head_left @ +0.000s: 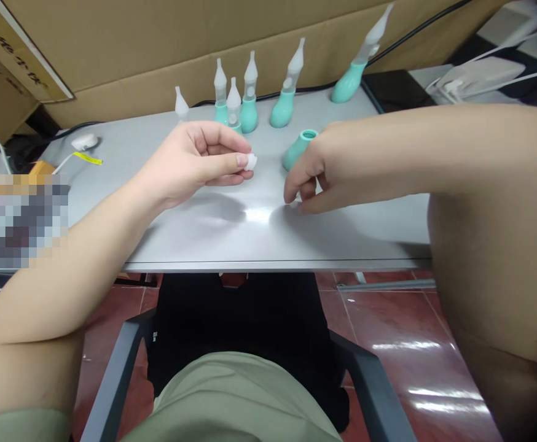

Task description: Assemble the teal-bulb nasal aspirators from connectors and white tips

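Between the thumb and fingers of my left hand (208, 155) is a small white translucent piece (250, 162), held above the table. My right hand (312, 178) reaches down to the tabletop, its thumb and fingertips pinched round a small whitish piece (295, 204), mostly hidden. Just behind the right fingers a teal bulb (297, 150) with an open round top leans on the table. Further back stand teal bulbs with clear tubes and white pointed tips, among them one in the middle (282, 109) and one tilted at the right (349, 83).
The grey table (195, 239) ends at a front edge near my lap. Cardboard (158, 49) walls the back. A white object (85, 142) lies at the left; a black flat device (392, 91) and cables are at the right.
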`<state>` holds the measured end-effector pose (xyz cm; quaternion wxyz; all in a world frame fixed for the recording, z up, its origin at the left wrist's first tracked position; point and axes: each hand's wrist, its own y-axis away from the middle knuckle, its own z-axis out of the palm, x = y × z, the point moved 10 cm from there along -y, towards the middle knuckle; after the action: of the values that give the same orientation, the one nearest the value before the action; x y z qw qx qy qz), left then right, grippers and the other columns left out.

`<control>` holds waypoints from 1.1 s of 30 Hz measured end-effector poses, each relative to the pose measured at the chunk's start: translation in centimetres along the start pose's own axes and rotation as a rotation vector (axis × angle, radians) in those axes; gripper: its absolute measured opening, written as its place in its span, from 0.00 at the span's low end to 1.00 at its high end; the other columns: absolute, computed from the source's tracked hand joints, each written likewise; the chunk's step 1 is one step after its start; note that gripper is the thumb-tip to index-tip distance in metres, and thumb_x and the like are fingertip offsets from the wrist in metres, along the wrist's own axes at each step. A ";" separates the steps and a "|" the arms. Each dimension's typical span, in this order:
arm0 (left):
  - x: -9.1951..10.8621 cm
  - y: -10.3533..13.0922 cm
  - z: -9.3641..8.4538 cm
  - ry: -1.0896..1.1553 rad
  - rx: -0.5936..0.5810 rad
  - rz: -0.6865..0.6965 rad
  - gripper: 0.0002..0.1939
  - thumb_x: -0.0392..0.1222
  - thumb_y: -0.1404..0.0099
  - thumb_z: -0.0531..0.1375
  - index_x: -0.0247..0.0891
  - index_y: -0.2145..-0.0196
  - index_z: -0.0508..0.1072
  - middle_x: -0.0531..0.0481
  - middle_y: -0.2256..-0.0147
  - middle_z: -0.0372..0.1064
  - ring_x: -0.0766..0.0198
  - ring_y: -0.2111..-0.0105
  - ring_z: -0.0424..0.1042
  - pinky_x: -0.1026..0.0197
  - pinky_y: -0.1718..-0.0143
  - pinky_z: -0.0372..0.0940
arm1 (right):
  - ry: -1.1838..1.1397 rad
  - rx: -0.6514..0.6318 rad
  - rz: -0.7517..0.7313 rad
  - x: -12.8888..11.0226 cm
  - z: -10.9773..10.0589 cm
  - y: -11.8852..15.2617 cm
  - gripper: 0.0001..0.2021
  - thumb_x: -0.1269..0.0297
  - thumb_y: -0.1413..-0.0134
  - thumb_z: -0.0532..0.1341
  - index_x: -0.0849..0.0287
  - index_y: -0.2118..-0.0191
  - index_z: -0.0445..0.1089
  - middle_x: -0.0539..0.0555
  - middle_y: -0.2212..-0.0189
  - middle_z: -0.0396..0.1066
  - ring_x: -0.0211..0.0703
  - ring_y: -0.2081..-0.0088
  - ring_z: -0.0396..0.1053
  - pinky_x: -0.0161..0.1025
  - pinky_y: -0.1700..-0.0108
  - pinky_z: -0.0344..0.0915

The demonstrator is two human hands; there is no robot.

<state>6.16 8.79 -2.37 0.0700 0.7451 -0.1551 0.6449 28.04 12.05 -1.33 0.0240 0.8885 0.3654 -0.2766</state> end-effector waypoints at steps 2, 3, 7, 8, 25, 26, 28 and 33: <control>0.0 0.0 0.1 0.039 -0.005 -0.006 0.12 0.33 0.27 0.86 0.40 0.58 0.89 0.51 0.59 0.90 0.57 0.55 0.97 0.56 0.49 0.95 | 0.232 -0.222 0.085 0.4 2.6 -0.1 0.20 0.80 0.54 0.93 0.52 0.62 0.91 0.37 0.74 0.80 0.30 0.79 0.65 0.36 0.71 0.58; 0.0 0.1 0.1 0.054 -0.009 -0.007 0.13 0.33 0.28 0.87 0.40 0.58 0.88 0.51 0.59 0.91 0.57 0.55 0.97 0.56 0.49 0.95 | 0.292 -0.266 0.104 0.3 3.2 -0.2 0.20 0.79 0.55 0.94 0.53 0.63 0.91 0.36 0.74 0.80 0.29 0.80 0.64 0.35 0.72 0.55; 0.1 0.2 0.3 0.075 -0.028 -0.017 0.16 0.35 0.31 0.89 0.41 0.58 0.88 0.51 0.58 0.91 0.56 0.53 0.97 0.55 0.46 0.94 | 0.328 -0.256 0.053 -1.4 3.6 -0.6 0.20 0.82 0.56 0.92 0.55 0.66 0.87 0.33 0.79 0.72 0.26 0.83 0.59 0.33 0.74 0.53; 0.1 0.3 0.3 0.072 -0.028 -0.018 0.16 0.36 0.31 0.90 0.41 0.57 0.88 0.50 0.57 0.91 0.56 0.52 0.97 0.55 0.46 0.94 | 0.300 -0.244 0.033 -1.9 3.6 -0.6 0.20 0.83 0.55 0.91 0.56 0.67 0.85 0.33 0.80 0.70 0.26 0.83 0.57 0.32 0.74 0.54; 0.3 1.2 1.0 0.295 0.042 -0.064 0.13 0.22 0.23 0.78 0.39 0.53 0.95 0.54 0.58 0.93 0.64 0.59 0.96 0.65 0.45 0.92 | -0.449 0.473 -0.311 -7.3 -3.3 0.2 0.25 0.91 0.45 0.81 0.45 0.62 0.98 0.46 0.69 0.90 0.36 0.70 0.80 0.36 0.65 0.74; 0.3 1.2 1.0 0.293 0.046 -0.062 0.12 0.23 0.22 0.78 0.39 0.53 0.95 0.54 0.58 0.94 0.63 0.58 0.96 0.64 0.44 0.93 | -0.436 0.473 -0.310 -7.3 -3.3 0.1 0.25 0.90 0.44 0.81 0.44 0.61 0.98 0.46 0.68 0.90 0.36 0.70 0.80 0.36 0.64 0.74; 0.3 1.2 0.9 0.302 0.043 -0.053 0.12 0.22 0.22 0.78 0.39 0.54 0.95 0.53 0.58 0.93 0.63 0.57 0.96 0.64 0.43 0.93 | -0.425 0.455 -0.321 -7.4 -3.2 -0.1 0.25 0.89 0.41 0.80 0.43 0.61 0.99 0.47 0.67 0.91 0.36 0.69 0.80 0.35 0.64 0.75; 0.5 0.9 1.0 0.321 0.025 -0.033 0.15 0.20 0.20 0.75 0.39 0.56 0.95 0.55 0.59 0.93 0.66 0.57 0.96 0.66 0.43 0.92 | -0.450 0.425 -0.317 -7.6 -3.2 -0.1 0.22 0.85 0.36 0.81 0.41 0.61 0.99 0.47 0.66 0.91 0.36 0.67 0.81 0.35 0.62 0.76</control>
<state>6.84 7.56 -2.16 0.0951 0.6356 -0.1214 0.7564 25.04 8.08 5.25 -0.1249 0.7225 0.4188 -0.5358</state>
